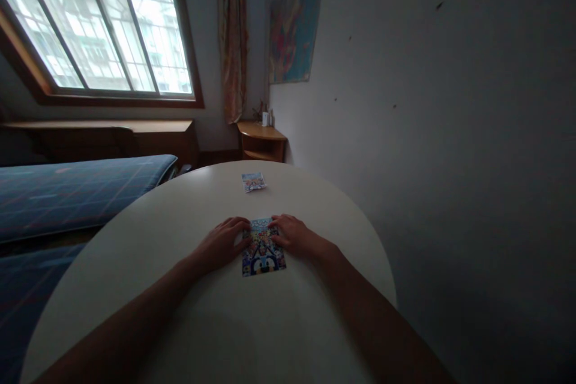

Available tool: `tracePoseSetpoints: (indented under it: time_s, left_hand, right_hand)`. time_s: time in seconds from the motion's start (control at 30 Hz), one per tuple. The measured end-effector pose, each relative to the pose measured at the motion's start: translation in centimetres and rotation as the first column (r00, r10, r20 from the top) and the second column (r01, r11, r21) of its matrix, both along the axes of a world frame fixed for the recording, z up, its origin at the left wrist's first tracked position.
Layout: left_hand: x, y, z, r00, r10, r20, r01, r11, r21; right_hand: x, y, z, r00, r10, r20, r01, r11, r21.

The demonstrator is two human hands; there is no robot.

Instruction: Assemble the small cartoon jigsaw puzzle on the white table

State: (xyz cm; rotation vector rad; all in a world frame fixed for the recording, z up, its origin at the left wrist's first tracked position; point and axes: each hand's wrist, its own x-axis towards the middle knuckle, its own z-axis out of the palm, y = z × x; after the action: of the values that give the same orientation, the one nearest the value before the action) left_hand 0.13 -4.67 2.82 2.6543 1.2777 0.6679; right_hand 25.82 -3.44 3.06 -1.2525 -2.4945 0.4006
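Note:
A small rectangular cartoon picture (262,255) lies flat on the round white table (202,324), with a blue dog-like face along its near edge. Whether it is one card or a puzzle of joined pieces, I cannot tell. My left hand (224,243) rests at its left edge, thumb and fingers apart, tips touching the picture. At the right edge, my right hand (297,237) lies likewise, fingers spread from the thumb and tips on the upper right side. Farther back on the table lies a smaller-looking printed sheet (254,182), slightly creased, touched by neither hand.
To the left stands a bed with a blue plaid mattress (90,192). A grey-white wall (450,192) runs close along the table's right side. Beyond the table are a wooden corner shelf (261,131), a curtain (234,42) and a window (103,24).

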Motion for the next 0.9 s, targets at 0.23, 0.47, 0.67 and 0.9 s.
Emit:
tracePoseSetpoints:
  time_s: [0.23, 0.47, 0.67, 0.9]
  left_hand:
    - [-0.06, 0.05, 0.01, 1.0, -0.009, 0.004, 0.009, 1.0, -0.015]
    - [-0.09, 0.21, -0.27, 1.0, -0.014, 0.017, 0.015, 1.0, -0.02]
    - [-0.12, 0.07, -0.08, 1.0, -0.026, 0.015, 0.026, 1.0, -0.01]
    - [-0.09, 0.02, -0.03, 1.0, -0.025, 0.018, 0.026, 1.0, -0.017]
  right_hand:
    - [0.01, -0.06, 0.11, 1.0, 0.004, -0.026, -0.004, 1.0, -0.003]
    - [0.03, -0.34, 0.73, 1.0, 0.026, -0.017, -0.026, 1.0, -0.002]
    - [0.1, -0.31, 0.71, 0.998, 0.039, -0.043, -0.039, 0.999, 0.013]
    - [0.03, -0.31, 0.75, 0.999, 0.032, -0.027, -0.032, 0.999, 0.007]
